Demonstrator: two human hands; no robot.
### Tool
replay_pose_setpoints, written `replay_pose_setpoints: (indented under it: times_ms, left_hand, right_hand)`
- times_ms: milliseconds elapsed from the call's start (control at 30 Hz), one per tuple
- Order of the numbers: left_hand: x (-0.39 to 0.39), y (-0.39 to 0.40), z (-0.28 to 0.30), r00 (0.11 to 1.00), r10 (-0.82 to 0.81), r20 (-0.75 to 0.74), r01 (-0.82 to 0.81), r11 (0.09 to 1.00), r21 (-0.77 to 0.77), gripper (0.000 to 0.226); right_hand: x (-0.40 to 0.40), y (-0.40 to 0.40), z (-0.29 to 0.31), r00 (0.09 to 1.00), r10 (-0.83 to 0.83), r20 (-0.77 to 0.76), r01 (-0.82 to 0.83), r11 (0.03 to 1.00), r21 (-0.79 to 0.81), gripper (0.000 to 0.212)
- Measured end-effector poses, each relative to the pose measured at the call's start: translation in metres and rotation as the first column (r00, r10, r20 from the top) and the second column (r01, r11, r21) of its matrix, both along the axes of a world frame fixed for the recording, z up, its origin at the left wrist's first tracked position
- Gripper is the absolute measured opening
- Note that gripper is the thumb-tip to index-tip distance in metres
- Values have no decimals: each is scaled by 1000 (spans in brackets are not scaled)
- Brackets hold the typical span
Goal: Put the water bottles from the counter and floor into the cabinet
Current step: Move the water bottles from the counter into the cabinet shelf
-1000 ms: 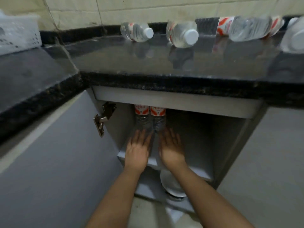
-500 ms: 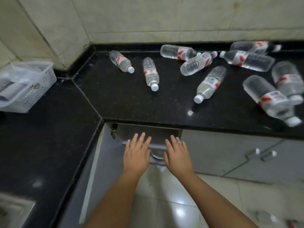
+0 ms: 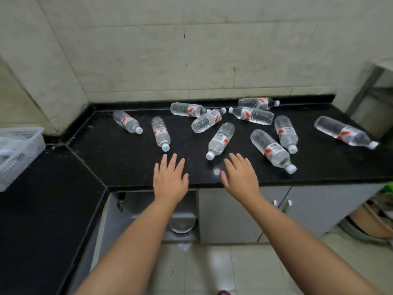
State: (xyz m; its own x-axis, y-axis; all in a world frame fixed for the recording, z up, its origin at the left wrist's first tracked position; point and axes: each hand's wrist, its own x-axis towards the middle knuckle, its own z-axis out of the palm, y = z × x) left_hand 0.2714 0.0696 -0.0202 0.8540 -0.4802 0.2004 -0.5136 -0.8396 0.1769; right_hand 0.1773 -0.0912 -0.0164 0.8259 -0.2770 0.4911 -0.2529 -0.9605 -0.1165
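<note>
the water bottles still to be stored lie on their sides across the black desk (image 3: 127,167), ten of them in view, none upright: one at far left (image 3: 127,121), one just right of it with its cap toward the person (image 3: 160,133), a loose cluster toward the back wall (image 3: 207,120), one pointing its cap at the gap between the hands (image 3: 220,140), two more to the right of that (image 3: 272,150), and one apart at far right (image 3: 345,133). a second ago both hands were down inside the cabinet (image 3: 148,205), flat against two bottles already standing on its shelf; since then the person has straightened up, the view has risen to take in the whole desk, and both hands have come up out of the opening with nothing in them. so that pair looks delivered and the next pickup is starting, with most of the task ahead. the cabinet door stays open below the desk edge, ready to take more. the left hand (image 3: 170,177) hovers over the front edge of the desk, palm down, fingers (image 3: 168,161) straight, spread and released, just short of the cap-forward bottle. the right hand (image 3: 240,177) mirrors it, fingers released, nearest the bottle whose cap points between the hands. both forearms reach forward, roughly parallel. a white basket (image 3: 19,150) sits at far left.
</note>
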Motion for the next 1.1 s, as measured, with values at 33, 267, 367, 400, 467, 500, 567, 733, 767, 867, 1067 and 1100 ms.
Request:
replay_pose_setpoints:
  times_ms: [33, 267, 367, 400, 467, 500, 567, 733, 767, 867, 1067, 1100]
  left_hand:
    - [8, -4, 1, 1000, 10, 9, -10, 1000, -5, 50]
    - [103, -34, 4, 990, 143, 5, -143, 989, 27, 49]
    - [146, -36, 15, 973, 231, -13, -231, 973, 28, 49]
    - [159, -34, 18, 965, 260, -11, -260, 965, 26, 49]
    - [181, -28, 18, 949, 316, -13, -316, 948, 29, 49]
    - [190, -23, 16, 940, 341, -20, -340, 940, 33, 49]
    - [207, -11, 8, 919, 390, -50, -389, 921, 37, 49]
    - [265, 25, -13, 881, 457, -122, -449, 889, 88, 48]
    - [281, 32, -14, 881, 455, -129, -445, 890, 104, 48]
    - [339, 51, -16, 889, 434, -144, -422, 900, 108, 48]
    - [452, 66, -23, 991, 57, -118, 2, 896, 443, 63]
    - [470, 66, -24, 992, 0, -123, 61, 869, 491, 64]
  right_hand:
    - [7, -8, 1, 1000, 4, 10, -4, 1000, -13, 41]
    - [115, -63, 12, 993, 111, -34, -111, 994, 1, 34]
    - [172, -76, 23, 980, 188, -73, -181, 980, 87, 29]
    - [191, -77, 25, 971, 229, -66, -224, 971, 84, 28]
    - [226, -76, 24, 950, 304, -72, -301, 953, 41, 31]
    - [244, -74, 21, 941, 326, -92, -326, 945, 24, 34]
    - [278, -64, 13, 916, 371, -151, -370, 928, 33, 42]
    - [360, -36, -26, 715, 510, -478, -549, 833, 68, 59]
    - [374, -29, -30, 661, 528, -532, -584, 808, 76, 61]
    - [413, -13, -40, 414, 537, -735, -711, 695, 108, 74]
    - [453, -5, -43, 295, 523, -800, -741, 654, 154, 67]
    - [454, -5, -44, 336, 520, -785, -712, 686, 149, 66]
